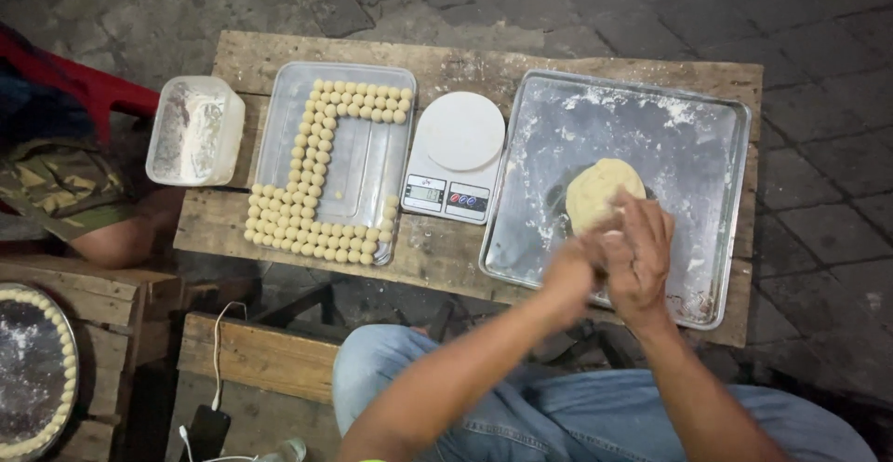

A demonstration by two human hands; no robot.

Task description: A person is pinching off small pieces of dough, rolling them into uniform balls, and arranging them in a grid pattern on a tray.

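A pale yellow disc of dough [600,191] lies on a floured metal tray [558,127] at the right of a wooden table. My right hand [639,253] and my left hand [569,274] are pressed together over the tray at the dough's near edge. Their fingers are curled around something small that I cannot make out. The near part of the dough is hidden behind my hands.
A white kitchen scale [455,158] stands mid-table. Left of it a clear tray [358,160] is edged with several small dough balls. A plastic tub of flour [194,131] sits at the far left. Another person's arm [121,237] rests nearby. A round pan [28,369] and a phone [206,429] lie below.
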